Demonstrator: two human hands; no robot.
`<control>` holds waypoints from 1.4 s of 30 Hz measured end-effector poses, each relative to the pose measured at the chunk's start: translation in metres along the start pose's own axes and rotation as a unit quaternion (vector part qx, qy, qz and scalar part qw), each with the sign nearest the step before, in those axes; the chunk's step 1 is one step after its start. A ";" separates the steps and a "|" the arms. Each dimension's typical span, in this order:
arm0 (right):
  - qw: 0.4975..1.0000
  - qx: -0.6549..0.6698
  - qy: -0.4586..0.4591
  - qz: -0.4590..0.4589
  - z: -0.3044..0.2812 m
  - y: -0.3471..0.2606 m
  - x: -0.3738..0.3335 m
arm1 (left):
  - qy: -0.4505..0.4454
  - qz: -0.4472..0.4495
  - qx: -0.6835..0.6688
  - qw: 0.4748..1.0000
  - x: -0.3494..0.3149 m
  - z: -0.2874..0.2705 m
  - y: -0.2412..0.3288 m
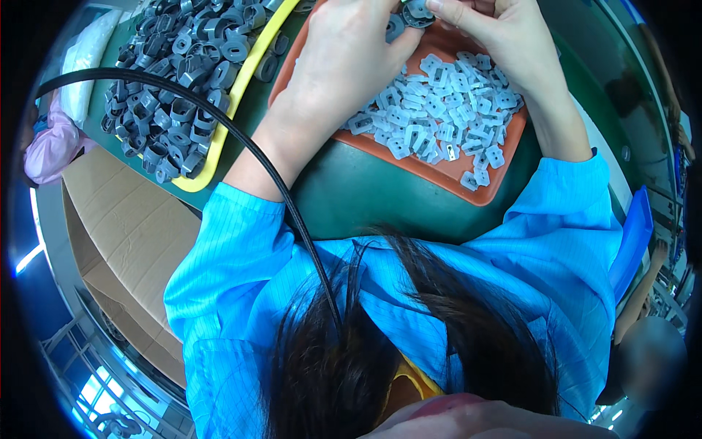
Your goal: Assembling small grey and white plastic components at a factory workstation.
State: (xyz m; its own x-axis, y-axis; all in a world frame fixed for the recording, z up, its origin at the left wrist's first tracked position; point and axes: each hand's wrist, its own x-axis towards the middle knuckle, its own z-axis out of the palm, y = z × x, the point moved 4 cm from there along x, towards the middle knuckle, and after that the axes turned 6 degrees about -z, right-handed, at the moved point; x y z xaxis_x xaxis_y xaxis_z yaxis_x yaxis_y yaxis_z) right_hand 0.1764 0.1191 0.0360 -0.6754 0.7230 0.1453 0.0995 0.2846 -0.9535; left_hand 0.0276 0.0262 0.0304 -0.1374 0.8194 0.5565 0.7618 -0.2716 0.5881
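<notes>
orange tray [506,164]: 1 | yellow-rimmed tray [249,71]: 1 | black cable [117,74]: 1 | grey rings [181,110]: dozens | pale clips [435,106]: dozens

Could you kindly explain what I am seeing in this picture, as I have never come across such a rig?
There is no robot: a camera worn on a person's head looks down at two bare hands. The left hand holds small grey parts, and the right hand is close against them; the upper edge hides some of the grip. On the green table lie an orange-brown tray of whitish pieces and a yellow-rimmed container of grey pieces.
</notes>
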 end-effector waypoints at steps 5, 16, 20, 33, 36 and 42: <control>0.988 -0.145 0.033 -0.038 0.005 -0.018 -0.004 | 0.012 0.055 0.044 0.997 -0.003 0.000 0.000; 0.977 -0.187 0.062 -0.084 0.006 -0.013 -0.003 | 0.036 0.011 -0.018 0.999 -0.005 0.001 0.000; 0.980 0.164 -0.039 0.105 0.005 0.015 0.003 | 0.040 0.068 -0.021 0.997 -0.001 0.000 0.010; 0.977 0.038 -0.182 0.100 -0.003 0.003 0.000 | -0.167 0.065 -0.111 0.978 0.006 -0.012 -0.002; 0.992 0.042 -0.099 0.068 0.000 0.002 -0.002 | -0.117 -0.069 -0.227 0.964 0.004 -0.006 -0.012; 0.896 -0.286 0.092 -0.326 0.014 -0.036 -0.015 | -0.042 -0.309 -0.537 0.784 0.005 0.003 -0.041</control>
State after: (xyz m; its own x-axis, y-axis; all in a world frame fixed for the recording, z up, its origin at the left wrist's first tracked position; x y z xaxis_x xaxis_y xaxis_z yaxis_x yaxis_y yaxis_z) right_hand 0.1727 0.0897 0.0646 -0.6001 0.3616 0.7136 0.1208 0.9228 -0.3659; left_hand -0.0024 0.0431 0.0072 -0.1938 0.9800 -0.0443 -0.4126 -0.0404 0.9100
